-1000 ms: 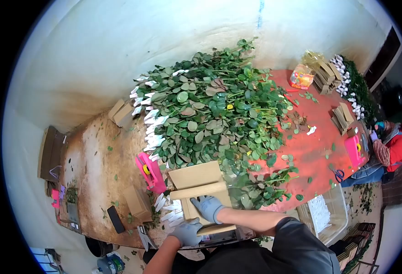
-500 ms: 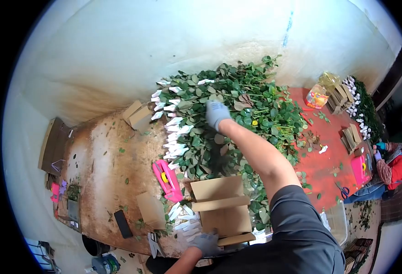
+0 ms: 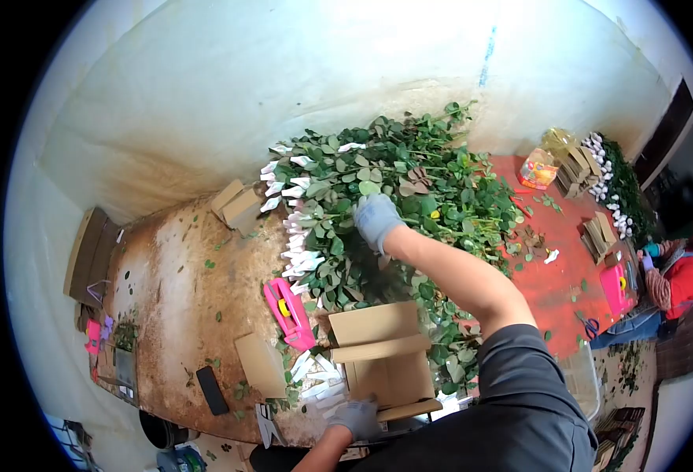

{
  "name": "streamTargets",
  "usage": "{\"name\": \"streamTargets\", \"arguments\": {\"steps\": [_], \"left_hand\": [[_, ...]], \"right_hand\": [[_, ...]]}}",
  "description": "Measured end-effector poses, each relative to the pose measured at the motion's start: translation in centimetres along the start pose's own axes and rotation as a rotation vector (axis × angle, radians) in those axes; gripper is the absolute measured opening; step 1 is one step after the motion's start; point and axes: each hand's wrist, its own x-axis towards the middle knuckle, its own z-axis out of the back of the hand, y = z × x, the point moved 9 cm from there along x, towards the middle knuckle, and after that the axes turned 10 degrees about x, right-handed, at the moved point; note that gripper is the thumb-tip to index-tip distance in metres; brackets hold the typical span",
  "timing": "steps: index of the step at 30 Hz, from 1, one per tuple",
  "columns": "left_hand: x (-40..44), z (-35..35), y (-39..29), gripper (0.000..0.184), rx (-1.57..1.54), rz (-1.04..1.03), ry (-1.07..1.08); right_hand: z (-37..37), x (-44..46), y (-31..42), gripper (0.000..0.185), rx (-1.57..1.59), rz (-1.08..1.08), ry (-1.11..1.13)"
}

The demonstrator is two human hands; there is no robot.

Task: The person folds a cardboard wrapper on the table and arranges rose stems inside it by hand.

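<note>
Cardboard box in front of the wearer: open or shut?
Open: the cardboard box has its far flap spread back, away from the wearer, and its bare inside faces up.

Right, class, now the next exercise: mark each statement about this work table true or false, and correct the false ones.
1. The right hand is over the leafy stems. True.
2. The left hand is on the pink dispenser. False: it is at the near side of the open box.
3. Both hands wear grey gloves. True.
4. The scissors lie beside the phone. False: they are on the red part of the table, while the phone is on the brown part.
5. The white wraps are at the right end of the stems. False: they are at the left end.
</note>
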Motion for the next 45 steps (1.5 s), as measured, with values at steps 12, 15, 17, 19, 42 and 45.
{"name": "streamTargets", "arguments": {"steps": [12, 15, 17, 19, 42, 45], "left_hand": [[0.2, 0.1, -0.5, 0.049, 0.113, -0.096, -0.125], [-0.7, 1.2, -0.8, 0.054, 0.022, -0.01, -0.018], [-0.2, 0.2, 0.0, 0.05, 0.008, -0.007, -0.109], [-0.7, 0.8, -0.5, 0.049, -0.034, 0.019, -0.009], [-2.5, 2.8, 6.2, 0.032, -0.353, -0.01, -0.335], [-0.7, 2.2, 5.8, 0.027, -0.212, -0.05, -0.299]], "right_hand": [[1.0, -32.3, 10.3, 0.011, 0.306, 0.189, 0.048], [-4.3, -34.0, 9.9, 0.014, 0.34, 0.108, 0.247], [-8.6, -35.0, 10.7, 0.016, 0.329, 0.105, 0.407], [-8.2, -34.8, 11.6, 0.017, 0.358, 0.164, 0.486], [-10.1, -29.4, 22.1, 0.045, 0.879, 0.496, 0.698], [-10.5, -29.4, 22.0, 0.043, 0.927, 0.462, 0.705]]}}
